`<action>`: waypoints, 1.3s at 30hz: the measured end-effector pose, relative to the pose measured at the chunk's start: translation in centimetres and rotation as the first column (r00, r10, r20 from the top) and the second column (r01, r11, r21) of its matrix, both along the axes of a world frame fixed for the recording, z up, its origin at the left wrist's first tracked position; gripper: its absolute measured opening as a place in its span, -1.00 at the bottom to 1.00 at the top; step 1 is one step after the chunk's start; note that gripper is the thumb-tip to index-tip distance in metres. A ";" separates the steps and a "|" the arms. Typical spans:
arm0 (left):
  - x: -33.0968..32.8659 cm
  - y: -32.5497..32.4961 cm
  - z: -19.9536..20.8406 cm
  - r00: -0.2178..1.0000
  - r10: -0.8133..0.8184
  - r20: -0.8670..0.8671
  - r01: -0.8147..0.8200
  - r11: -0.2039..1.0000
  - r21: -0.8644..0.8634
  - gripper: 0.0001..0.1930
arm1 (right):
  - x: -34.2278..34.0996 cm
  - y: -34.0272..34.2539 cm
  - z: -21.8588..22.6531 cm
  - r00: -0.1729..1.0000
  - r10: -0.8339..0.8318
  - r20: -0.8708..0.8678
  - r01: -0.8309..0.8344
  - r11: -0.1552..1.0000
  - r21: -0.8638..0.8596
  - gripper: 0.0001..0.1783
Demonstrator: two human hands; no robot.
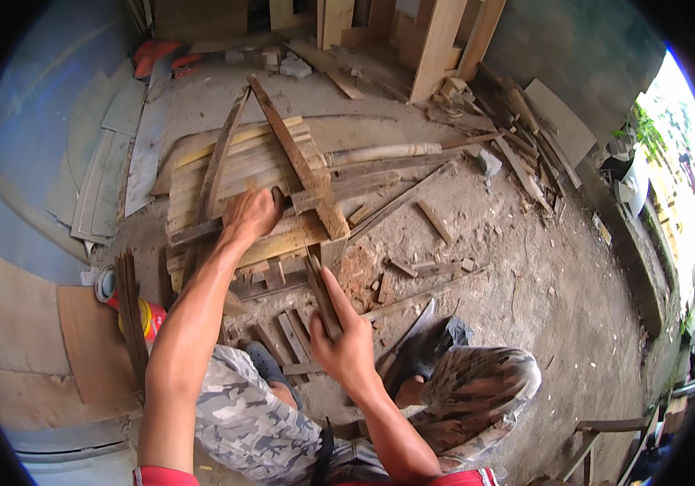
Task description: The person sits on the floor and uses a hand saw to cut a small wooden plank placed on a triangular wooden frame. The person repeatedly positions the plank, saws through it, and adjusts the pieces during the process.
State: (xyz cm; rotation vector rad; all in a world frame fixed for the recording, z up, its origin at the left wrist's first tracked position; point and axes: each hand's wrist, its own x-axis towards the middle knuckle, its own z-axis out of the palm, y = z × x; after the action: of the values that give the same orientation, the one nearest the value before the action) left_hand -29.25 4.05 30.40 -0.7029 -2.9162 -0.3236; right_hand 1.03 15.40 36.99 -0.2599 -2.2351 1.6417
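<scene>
Down on the dirt floor (558, 275), the person squats with both bare arms stretched forward over a heap of scrap wood. Their left hand (250, 215) reaches furthest, arm nearly straight toward twelve o'clock, palm down, its fingers curled over the top of the slat pile (226, 174); from where I stand I cannot tell whether they clamp one slat or only press on the stack. Across that pile, just past the knuckles, a long plank (299, 166) runs from eleven o'clock down to five o'clock, its lower end near the pile's front edge. The right hand (347, 340) sits nearer the body, elbow bent, wrist cocked up, and its fingers and thumb are closed around a short dark strip (321, 296). That strip is nearly upright in the view, its long axis from about six to eleven o'clock, the free end pointing away from the person toward the pile. Short offcuts (291, 332) lie on the ground just left of it, above the camouflage-trousered knees (485, 381). Off at nine o'clock a red and yellow can (149, 317) stands behind a thin dark stick (131, 324).
</scene>
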 end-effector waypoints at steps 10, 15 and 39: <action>2.0 0.0 2.5 0.990 -0.093 -0.106 0.085 0.993 -0.086 -0.49 | -4.0 0.8 0.0 1.000 -0.010 -0.029 0.009 1.000 -0.027 -0.27; 2.9 1.0 1.8 0.998 -0.056 -0.005 0.055 0.994 -0.098 -0.75 | -0.3 0.0 -2.1 0.997 -0.018 -0.070 0.018 1.000 0.002 -0.18; 17.5 6.2 9.1 0.985 -0.122 0.124 0.101 0.981 0.165 -0.38 | 10.6 8.1 -1.4 0.998 -0.014 -0.055 -0.012 0.895 -0.445 -0.28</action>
State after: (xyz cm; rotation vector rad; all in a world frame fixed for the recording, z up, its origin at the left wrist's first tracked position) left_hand -11.76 10.22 39.50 -0.8527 -2.9366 -0.6294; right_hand 11.63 23.48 35.54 -0.3226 -1.7881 2.1199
